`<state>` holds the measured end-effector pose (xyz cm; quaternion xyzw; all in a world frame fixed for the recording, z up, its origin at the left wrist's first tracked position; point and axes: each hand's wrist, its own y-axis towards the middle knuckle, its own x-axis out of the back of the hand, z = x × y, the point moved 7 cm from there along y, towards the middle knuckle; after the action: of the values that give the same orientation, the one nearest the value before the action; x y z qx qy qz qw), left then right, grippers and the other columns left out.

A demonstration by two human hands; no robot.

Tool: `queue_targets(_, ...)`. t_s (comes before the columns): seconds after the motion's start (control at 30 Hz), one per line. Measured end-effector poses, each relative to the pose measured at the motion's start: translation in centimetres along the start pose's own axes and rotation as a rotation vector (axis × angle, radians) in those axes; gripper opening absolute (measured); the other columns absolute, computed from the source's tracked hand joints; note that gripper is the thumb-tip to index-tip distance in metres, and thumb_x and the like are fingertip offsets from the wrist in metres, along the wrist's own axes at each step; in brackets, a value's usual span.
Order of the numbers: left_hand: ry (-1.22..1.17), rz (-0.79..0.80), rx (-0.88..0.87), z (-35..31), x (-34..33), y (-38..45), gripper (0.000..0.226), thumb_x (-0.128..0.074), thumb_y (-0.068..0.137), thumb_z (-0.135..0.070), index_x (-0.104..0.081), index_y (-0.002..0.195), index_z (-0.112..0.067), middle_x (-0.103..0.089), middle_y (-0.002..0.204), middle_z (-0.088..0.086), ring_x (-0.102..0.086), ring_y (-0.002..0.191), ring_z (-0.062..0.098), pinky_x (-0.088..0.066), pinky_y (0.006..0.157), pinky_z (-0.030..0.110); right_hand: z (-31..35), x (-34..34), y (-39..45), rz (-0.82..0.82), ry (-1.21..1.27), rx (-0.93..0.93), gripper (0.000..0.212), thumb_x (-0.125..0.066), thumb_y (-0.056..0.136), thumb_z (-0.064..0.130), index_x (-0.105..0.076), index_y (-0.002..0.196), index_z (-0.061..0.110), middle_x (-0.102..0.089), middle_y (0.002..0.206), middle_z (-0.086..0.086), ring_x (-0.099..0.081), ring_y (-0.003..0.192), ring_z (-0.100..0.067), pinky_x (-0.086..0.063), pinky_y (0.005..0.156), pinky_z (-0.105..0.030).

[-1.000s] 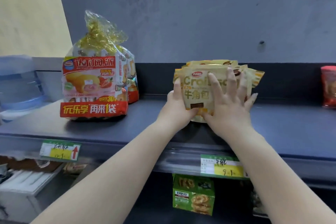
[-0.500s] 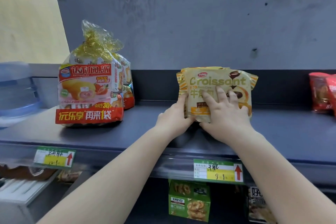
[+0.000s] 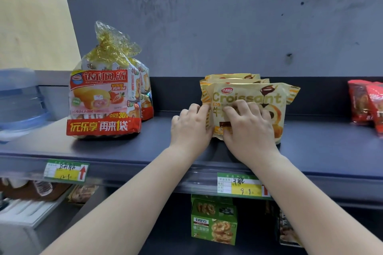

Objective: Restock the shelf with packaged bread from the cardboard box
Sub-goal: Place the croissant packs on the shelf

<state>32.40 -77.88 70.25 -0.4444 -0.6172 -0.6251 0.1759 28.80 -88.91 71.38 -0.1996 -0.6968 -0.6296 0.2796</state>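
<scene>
In the head view, a person is reaching up to a dark shelf (image 3: 310,151), and both hands are working on a front croissant pack (image 3: 248,97) that is standing upright there, roughly mid-shelf above a price tag (image 3: 240,185). The left hand (image 3: 190,128) is pinching the pack's left edge, fingers curled round the seam. The right hand (image 3: 247,128) is lying over the pack's lower front with its fingers bent against the wrapper, pressing it back. More croissant packs (image 3: 232,77) are standing close behind it in a row, touching or nearly so. The cardboard box is not showing anywhere here.

To the left, well apart, a large strawberry cake bag (image 3: 103,101) is sitting upright; red snack packs (image 3: 366,101) are standing at the far right.

The risk, as I judge it, is the soft pack tipping forward once the hands are letting go, since it is balancing on a narrow bottom edge. Pressing too hard could also be crushing the bread inside or toppling the row behind.
</scene>
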Motion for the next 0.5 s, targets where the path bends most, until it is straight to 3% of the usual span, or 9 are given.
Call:
queue_targets(0.3,0.014,0.016,-0.015,0.3,0.5,-0.9,0.041,-0.046,0.093,-0.040,-0.045,0.131,-0.024,-0.050,0.126,0.000,-0.049,0.113,0.023,-0.036,0.089,0.035,0.5,-0.1,-1.0,0.037,0.088,0.022,0.040,-0.078,0.062,0.019,-0.068,0.100,0.011,-0.067,0.100,-0.011,-0.063,0.089,-0.035,-0.051,0.069,-0.043)
queue_targets(0.5,0.049,-0.084,0.025,5.3,5.6,-4.0,0.036,-0.053,0.090,-0.035,-0.055,0.123,-0.021,-0.060,0.118,0.000,-0.056,0.107,0.023,-0.041,0.086,0.037,5.8,1.7,-0.3,-0.094,0.315,0.184,0.035,-0.061,0.072,0.024,-0.066,0.104,0.011,-0.067,0.097,-0.006,-0.064,0.085,-0.030,-0.050,0.070,-0.036)
